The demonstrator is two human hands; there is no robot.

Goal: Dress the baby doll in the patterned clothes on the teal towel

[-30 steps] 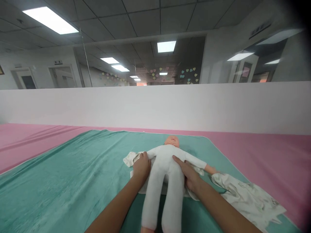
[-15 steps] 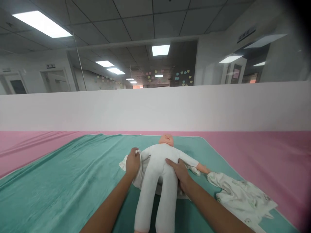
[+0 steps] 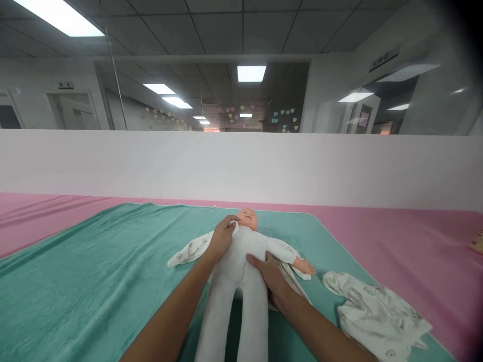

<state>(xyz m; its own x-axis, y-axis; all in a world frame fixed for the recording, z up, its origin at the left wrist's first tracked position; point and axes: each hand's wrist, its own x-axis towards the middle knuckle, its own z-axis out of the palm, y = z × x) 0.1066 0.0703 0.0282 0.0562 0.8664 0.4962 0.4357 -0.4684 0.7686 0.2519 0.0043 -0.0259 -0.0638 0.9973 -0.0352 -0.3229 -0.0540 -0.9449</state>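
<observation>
A baby doll (image 3: pixel 241 261) with a white cloth body lies on its back, head away from me. My left hand (image 3: pixel 223 237) is closed at the doll's shoulder, pinching the white edge of a printed baby shirt. A sleeve of that baby shirt (image 3: pixel 191 250) spreads flat to the left, and more of its cloth shows under the doll at the right. My right hand (image 3: pixel 272 279) grips the doll's side near the hip, thumb on top and fingers hidden beneath. The doll's arm on the right stretches outward, its bare hand (image 3: pixel 303 265) showing.
A second crumpled printed white garment (image 3: pixel 381 314) lies at the right. Beneath everything is a green blanket (image 3: pixel 113 281) over a pink sheet (image 3: pixel 407 241). A white low wall (image 3: pixel 241 166) with glass above stands behind. A tan object (image 3: pixel 478 242) shows at the right edge.
My left hand has moved up and right to the doll's shoulder, drawing the shirt's edge with it; the left sleeve now lies spread out. The doll has shifted slightly left with my right hand.
</observation>
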